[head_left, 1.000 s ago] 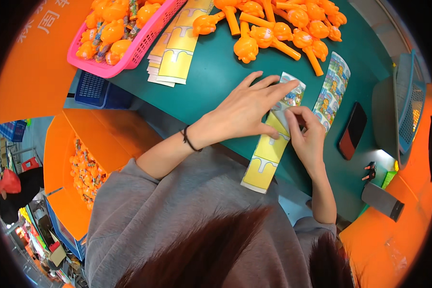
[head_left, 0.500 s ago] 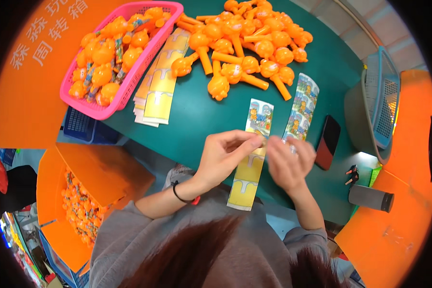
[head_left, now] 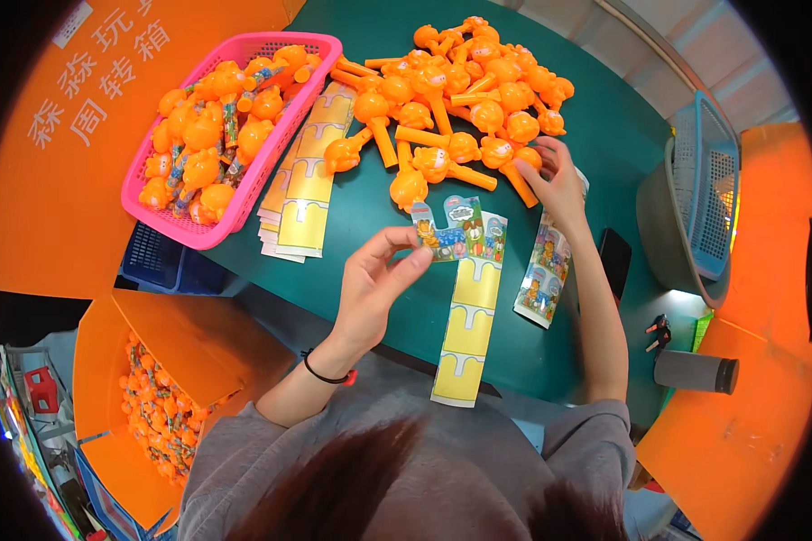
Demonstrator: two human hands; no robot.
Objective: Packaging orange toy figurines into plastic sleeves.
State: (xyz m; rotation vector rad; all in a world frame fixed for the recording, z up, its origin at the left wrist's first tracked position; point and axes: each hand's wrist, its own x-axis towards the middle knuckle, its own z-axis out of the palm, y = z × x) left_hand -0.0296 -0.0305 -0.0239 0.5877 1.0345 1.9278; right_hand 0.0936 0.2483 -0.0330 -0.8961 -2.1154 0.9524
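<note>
My left hand (head_left: 374,284) pinches a peeled printed sticker (head_left: 442,236) between thumb and fingertips. The sticker, cut with a notch, is held up over the top of a yellow-backed sticker strip (head_left: 469,332). Stretched forward, my right hand (head_left: 559,187) reaches the near right edge of a pile of orange toys with round animal heads and stick handles (head_left: 483,115). Its thumb and fingers are apart on either side of one orange toy's head (head_left: 528,159); whether they touch it I cannot tell. Under my right forearm lies another printed sticker strip (head_left: 543,270).
A pink basket (head_left: 235,221) of stickered toys stands at the left, beside stacked yellow strips (head_left: 302,212). To the right are a phone (head_left: 614,261), a grey tumbler (head_left: 695,371), keys (head_left: 659,334) and a bin (head_left: 660,221) holding a blue basket (head_left: 717,189). An orange box (head_left: 108,397) holds more toys.
My hands have parted. The left has moved left, lifting the sticker off its strip and baring yellow backing. The right has gone forward to the toy pile. The view has shifted slightly.
</note>
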